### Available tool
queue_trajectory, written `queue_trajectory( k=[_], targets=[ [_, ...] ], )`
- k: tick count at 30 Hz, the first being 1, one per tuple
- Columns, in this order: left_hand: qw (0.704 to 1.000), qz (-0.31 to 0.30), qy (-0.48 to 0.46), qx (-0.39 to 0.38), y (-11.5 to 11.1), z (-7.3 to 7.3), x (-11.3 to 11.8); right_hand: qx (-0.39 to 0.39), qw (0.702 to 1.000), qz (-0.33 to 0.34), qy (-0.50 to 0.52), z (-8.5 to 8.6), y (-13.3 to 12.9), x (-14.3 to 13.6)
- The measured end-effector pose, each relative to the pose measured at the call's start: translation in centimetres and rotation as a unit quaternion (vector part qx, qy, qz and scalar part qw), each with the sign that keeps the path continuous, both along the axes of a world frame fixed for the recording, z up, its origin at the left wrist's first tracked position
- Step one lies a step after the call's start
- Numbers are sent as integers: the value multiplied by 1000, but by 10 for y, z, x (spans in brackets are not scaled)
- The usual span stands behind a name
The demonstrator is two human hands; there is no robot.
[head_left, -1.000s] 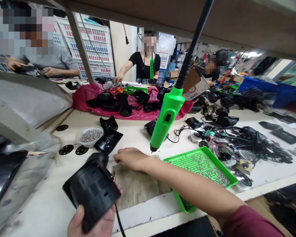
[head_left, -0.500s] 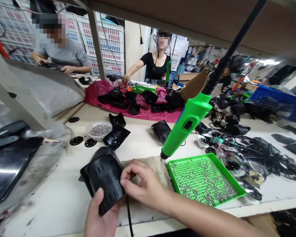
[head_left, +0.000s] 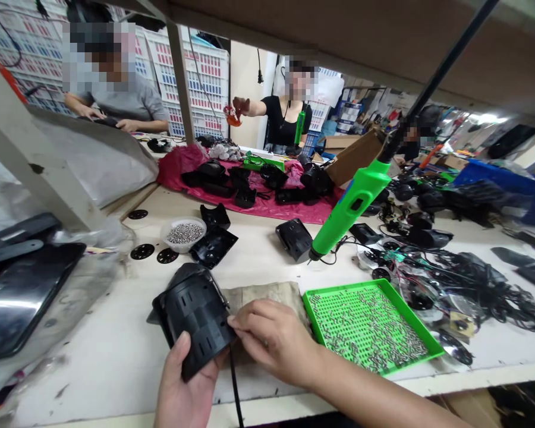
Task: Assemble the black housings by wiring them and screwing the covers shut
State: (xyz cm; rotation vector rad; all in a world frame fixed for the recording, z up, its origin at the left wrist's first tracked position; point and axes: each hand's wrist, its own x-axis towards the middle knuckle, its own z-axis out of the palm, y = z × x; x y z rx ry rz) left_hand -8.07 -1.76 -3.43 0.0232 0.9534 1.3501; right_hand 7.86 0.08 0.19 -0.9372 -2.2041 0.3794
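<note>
A black slotted plastic housing [head_left: 196, 315] is tilted in my left hand [head_left: 187, 380], whose thumb presses its lower side. A black cable hangs down from it. My right hand [head_left: 276, 339] has its thumb and forefinger pinched together at the housing's right edge; whatever is between the fingertips is too small to make out. To the right lies a green tray [head_left: 434, 348] of small screws. Above it hangs a green electric screwdriver [head_left: 352, 208], its tip pointing down to the left.
A bowl of small metal parts [head_left: 183, 233], black discs [head_left: 142, 251] and black shells [head_left: 214, 244] lie beyond the housing. Wired parts [head_left: 468, 279] are heaped at right. A person [head_left: 288, 119] across the table holds up something orange; another person [head_left: 138, 98] works at left.
The screwdriver has swung up and to the right in view. My right hand stays at the housing's edge, its fingers drawn closer together. The person across has raised a hand with an orange thing.
</note>
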Motion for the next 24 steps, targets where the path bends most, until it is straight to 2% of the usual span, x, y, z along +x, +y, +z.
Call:
queue_trajectory(
  k=[6,8,11,14,18,21,24],
  targets=[
    [997,-44,44,37,-9,-14,1,-15,997,-78,-20,19,18,4],
    [996,-51,60,45,-13,-16,3,-84,990,-106,44,21,28,2],
    [995,-74,54,36,-14,-18,3,-214,957,-117,156,14,41,-2],
    [995,-83,61,18,-14,-14,4,-282,935,-85,195,1,47,-5],
    [990,-80,109,38,-13,0,10,-339,908,-62,237,-5,45,-2],
    [989,-94,111,40,-9,8,13,-353,900,-56,250,-6,42,1],
    [988,-100,112,23,-5,8,12,-338,905,-72,250,-8,41,2]
  ],
)
